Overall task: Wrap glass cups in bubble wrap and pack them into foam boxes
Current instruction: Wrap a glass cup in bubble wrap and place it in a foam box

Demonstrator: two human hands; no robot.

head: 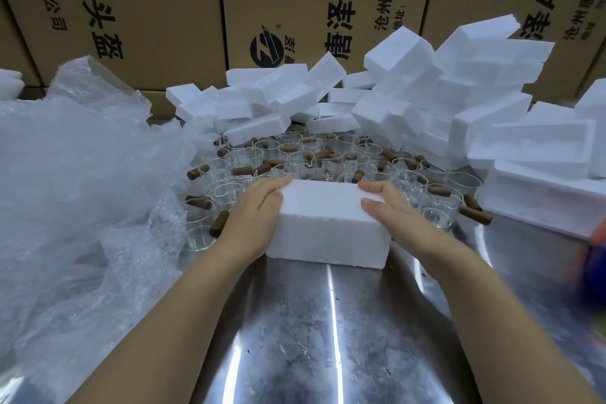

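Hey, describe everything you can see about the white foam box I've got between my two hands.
The foam box is a white rectangular block of grainy styrofoam with rough edges and no opening showing. It lies lengthwise, seemingly resting on the shiny steel table, just in front of the glass cups. The left hand grips its left end and the right hand its right end, fingers over the far top edge.
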